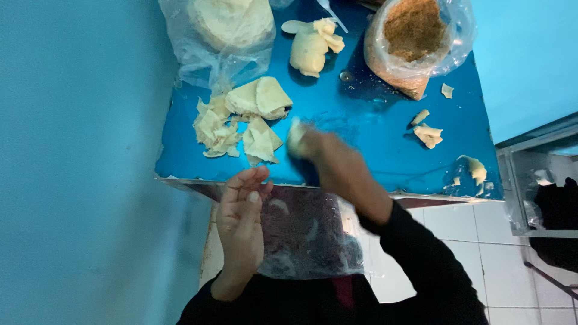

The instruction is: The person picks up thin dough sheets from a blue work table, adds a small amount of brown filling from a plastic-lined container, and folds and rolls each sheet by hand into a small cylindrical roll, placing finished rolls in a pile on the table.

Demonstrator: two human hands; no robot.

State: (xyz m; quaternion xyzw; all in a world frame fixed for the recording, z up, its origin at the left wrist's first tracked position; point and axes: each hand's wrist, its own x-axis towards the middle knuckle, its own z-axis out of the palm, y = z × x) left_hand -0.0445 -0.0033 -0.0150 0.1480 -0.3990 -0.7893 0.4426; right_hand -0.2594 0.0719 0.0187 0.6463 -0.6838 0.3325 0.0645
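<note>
While seen from overhead, catalogued by clock position about the frame centre:

- Left hand [242, 225], at 7 o'clock: fingers straight and pressed together, resting against the upper left edge of a clear plastic bag [307, 235]; no pinch visible, hold on the film cannot be told.
- Clear plastic bag, at 6 o'clock: mouth level with the near table edge, hanging below it against dark clothing; pale flecks inside.
- Right hand [328, 159], at centre: blurred, fingers curled narrow around a pale dough piece [295, 136] at the fingertips, just above the bag mouth.
- Blue table [367, 126], from 12 to 3 o'clock: glossy top, bare in the middle.
- Torn dough scraps [238, 123], at 10 o'clock: loose pile of thin folded sheets, just beside the held piece.
- Bag of stacked round dough sheets [226, 30], at 11 o'clock: clear film open at the top.
- Dough lump [313, 48], at 12 o'clock: rolled, beside a white plastic spoon [331, 15].
- Bag of brown crumbs [412, 36], at 1 o'clock: clear, mouth rolled open.
- Small dough bits [428, 133], at 3 o'clock: scattered, well apart from the hands.
</note>
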